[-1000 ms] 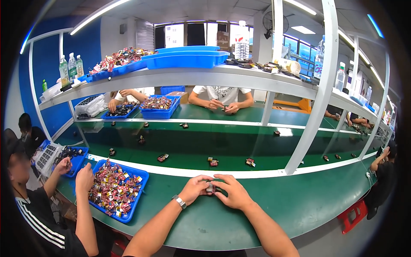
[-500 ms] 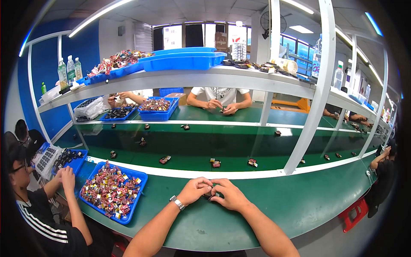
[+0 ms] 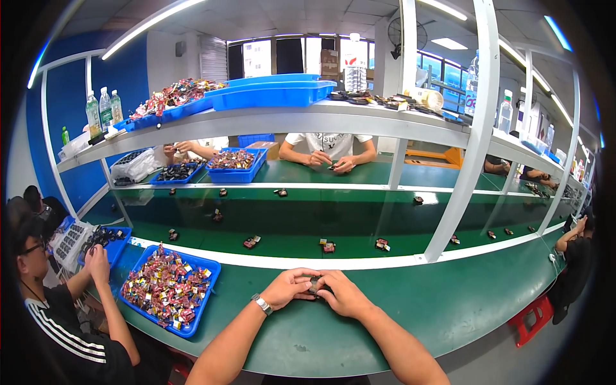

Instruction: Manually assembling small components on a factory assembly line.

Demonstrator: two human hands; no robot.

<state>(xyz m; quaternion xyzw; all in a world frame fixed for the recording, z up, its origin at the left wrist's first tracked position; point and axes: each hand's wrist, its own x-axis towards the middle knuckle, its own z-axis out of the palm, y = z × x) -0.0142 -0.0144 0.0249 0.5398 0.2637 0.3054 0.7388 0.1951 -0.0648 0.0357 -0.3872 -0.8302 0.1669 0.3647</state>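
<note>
Hands met at the lower middle of the frame: left hand (image 3: 292, 290) and right hand (image 3: 343, 295) both pinched a small dark part (image 3: 315, 286) above the green counter (image 3: 449, 308), right of a blue tray (image 3: 204, 301).

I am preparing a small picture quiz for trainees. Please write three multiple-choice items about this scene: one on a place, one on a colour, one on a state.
1. Where is the blue plastic tray of small colourful parts?
A. To the person's left
B. To the right
C. On the top shelf

2. What colour is the workbench surface?
A. Grey
B. Green
C. White

3. How is the small dark part held?
A. Lying free
B. In one hand
C. Between the left hand and right hand

Answers: A, it sits beside the left forearm; B, the bench is green; C, both hands' fingers close around it.
</note>
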